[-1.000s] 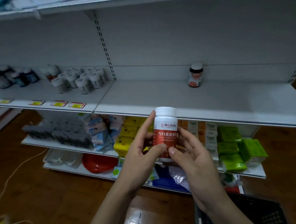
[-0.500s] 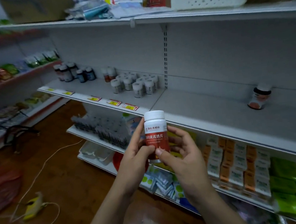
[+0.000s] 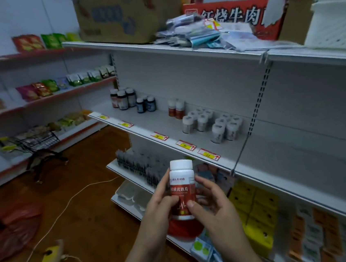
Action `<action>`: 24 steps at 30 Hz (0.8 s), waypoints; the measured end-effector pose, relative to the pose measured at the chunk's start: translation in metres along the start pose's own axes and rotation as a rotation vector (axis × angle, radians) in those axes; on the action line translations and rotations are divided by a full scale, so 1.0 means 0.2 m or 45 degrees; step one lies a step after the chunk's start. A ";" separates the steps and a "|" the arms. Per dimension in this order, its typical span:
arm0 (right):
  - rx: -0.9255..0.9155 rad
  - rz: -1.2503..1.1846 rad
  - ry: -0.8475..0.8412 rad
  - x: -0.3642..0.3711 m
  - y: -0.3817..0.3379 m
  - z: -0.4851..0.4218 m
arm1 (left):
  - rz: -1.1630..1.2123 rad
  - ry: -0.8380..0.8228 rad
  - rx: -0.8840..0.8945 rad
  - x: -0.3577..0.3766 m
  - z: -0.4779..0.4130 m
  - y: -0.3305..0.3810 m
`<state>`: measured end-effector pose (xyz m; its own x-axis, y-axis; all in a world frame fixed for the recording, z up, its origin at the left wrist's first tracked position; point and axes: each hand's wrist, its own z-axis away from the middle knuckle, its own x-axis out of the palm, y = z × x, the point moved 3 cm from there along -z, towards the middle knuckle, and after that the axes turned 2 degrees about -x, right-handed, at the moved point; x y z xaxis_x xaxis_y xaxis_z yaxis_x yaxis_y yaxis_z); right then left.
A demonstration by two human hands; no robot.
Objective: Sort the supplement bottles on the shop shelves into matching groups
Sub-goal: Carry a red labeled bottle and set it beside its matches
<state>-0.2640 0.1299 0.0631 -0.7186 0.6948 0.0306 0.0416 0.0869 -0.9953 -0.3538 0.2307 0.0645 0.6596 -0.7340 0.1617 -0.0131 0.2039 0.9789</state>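
In front of the near shelves, the left hand point(image 3: 159, 206) and right hand point(image 3: 215, 208) both grip an upright white-capped, red-labelled bottle point(image 3: 182, 186), its contents hidden. Farther off on the middle shelf point(image 3: 277, 154), two red-labelled bottles point(image 3: 176, 109) stand just left of grouped white bottles point(image 3: 198, 119).

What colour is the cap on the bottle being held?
White: the round plastic cap tops the red-labelled white bottle, seen in the head view.

Both hands hold red-label bottle point(image 3: 183, 189) upright: left hand point(image 3: 162, 206), right hand point(image 3: 213, 206). Middle shelf point(image 3: 256, 156) carries grouped bottles: dark-capped trio point(image 3: 122, 97), red-and-white pair point(image 3: 176, 109), white cluster point(image 3: 212, 124).
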 end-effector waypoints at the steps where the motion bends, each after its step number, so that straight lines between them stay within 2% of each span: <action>1: 0.001 0.009 -0.002 0.04 0.00 -0.05 | 0.000 0.015 -0.001 -0.04 -0.05 0.02; 7: 0.025 0.049 0.022 0.19 0.07 -0.44 | 0.030 0.084 -0.007 -0.22 -0.42 0.06; 12: 0.112 -0.019 0.071 0.29 0.26 -0.87 | 0.046 0.117 -0.052 -0.33 -0.81 0.04; 18: 0.230 -0.180 0.066 0.44 0.39 -1.38 | -0.106 0.155 -0.127 -0.51 -1.33 0.11; 24: 0.227 -0.021 0.147 0.51 0.48 -1.78 | -0.277 0.082 -0.083 -0.65 -1.74 0.11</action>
<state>-0.0865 0.4639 0.0042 -0.6334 0.7723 0.0474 -0.1007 -0.0216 -0.9947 -0.1775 0.5567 0.0221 0.6882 -0.7228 -0.0625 0.1816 0.0883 0.9794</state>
